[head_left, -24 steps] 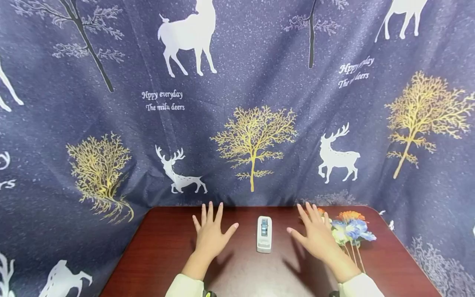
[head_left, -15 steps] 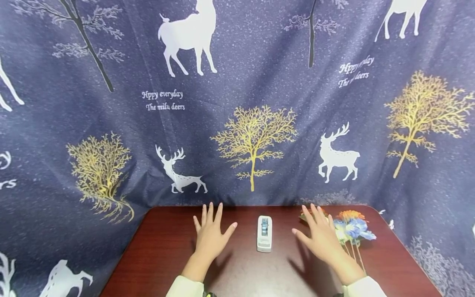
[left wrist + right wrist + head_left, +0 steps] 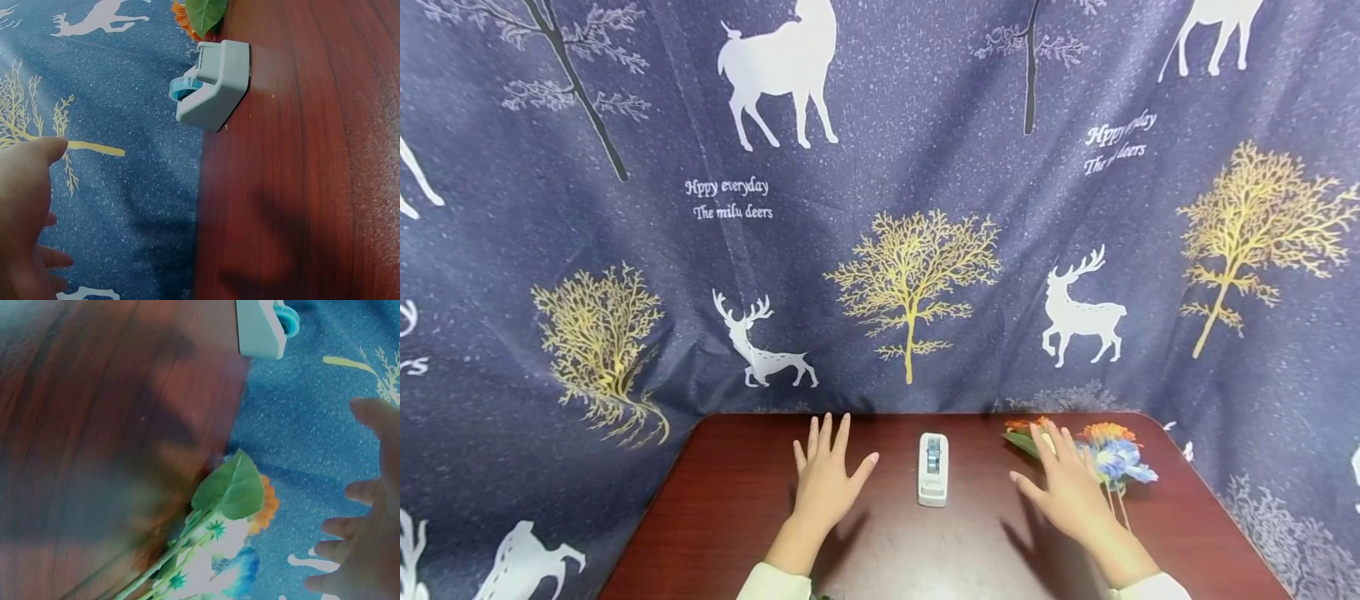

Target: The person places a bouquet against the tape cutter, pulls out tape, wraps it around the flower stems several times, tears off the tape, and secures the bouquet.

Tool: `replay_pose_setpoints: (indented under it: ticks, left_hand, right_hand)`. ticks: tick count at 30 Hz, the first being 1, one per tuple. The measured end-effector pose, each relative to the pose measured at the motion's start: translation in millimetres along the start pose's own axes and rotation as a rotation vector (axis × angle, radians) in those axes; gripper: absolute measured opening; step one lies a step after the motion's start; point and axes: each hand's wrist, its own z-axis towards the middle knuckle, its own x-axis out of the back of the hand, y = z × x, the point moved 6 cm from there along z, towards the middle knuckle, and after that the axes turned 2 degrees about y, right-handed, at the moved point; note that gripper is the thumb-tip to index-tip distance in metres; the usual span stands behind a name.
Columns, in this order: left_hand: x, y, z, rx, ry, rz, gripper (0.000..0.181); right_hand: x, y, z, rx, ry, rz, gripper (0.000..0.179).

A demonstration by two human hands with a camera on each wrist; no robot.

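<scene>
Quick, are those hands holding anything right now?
Left hand: open, holding nothing.
Right hand: open, holding nothing, near the flowers.

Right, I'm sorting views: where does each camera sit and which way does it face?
Head: on the head, facing forward and down at the table, tape dispenser, flowers and deer-print cloth; left grip, right grip and sleeves show.
Left wrist: on that wrist, facing the tape dispenser and table; left grip shows partly.
Right wrist: on that wrist, facing the flowers and table; right grip shows partly.
Both wrist views share the tape dispenser and flowers.
</scene>
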Motion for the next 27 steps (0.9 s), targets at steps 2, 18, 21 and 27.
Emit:
replay_pose_setpoints:
  ticks: [2, 18, 21, 27]
  left_hand:
    - [-1.0, -0.2, -1.1, 0.001, -0.001, -0.007, 0.084]
    - [-10.4, 0.8, -14.0, -0.013, -0.010, -0.019, 0.080]
    - [-12.5, 1.3, -17.1, -0.007, -0.018, -0.030, 0.081]
    - [-17.1, 2.1, -23.2, -0.015, -0.018, -0.042, 0.081]
  right_hand:
    - [1.0, 3.7, -2.3, -0.005, 0.003, -0.002, 0.085]
    - [3.7, 32.0, -22.4, -0.020, 0.026, -0.040, 0.080]
    - [3.5, 36.0, -25.4, -0.030, 0.012, -0.048, 0.081]
    - [4.4, 45.4, -34.9, -0.074, 0.004, -0.049, 0.082]
